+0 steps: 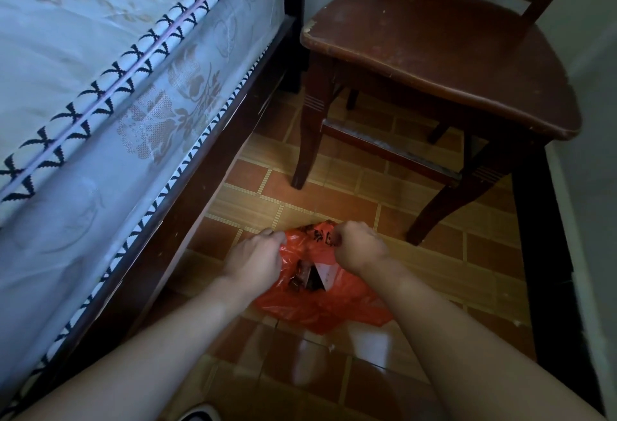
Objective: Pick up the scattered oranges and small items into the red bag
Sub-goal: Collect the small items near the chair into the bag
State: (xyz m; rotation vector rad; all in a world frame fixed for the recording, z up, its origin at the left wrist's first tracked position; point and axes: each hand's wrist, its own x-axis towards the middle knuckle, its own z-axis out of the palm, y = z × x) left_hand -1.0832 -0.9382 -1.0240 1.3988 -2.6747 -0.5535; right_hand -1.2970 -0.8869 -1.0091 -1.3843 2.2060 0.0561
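A red plastic bag (320, 304) with black printing lies on the tiled floor between the bed and the chair. My left hand (255, 255) grips the bag's rim on the left side. My right hand (359, 247) grips the rim on the right, and together they hold the mouth apart. Inside the opening I see dark small items (305, 277) and a white paper or card (329, 275). No oranges show in this view.
A bed (110, 113) with a pale patterned mattress and dark wooden frame runs along the left. A dark wooden chair (440, 50) stands at the back right, its legs close behind the bag. Brown floor tiles (263, 207) surround the bag.
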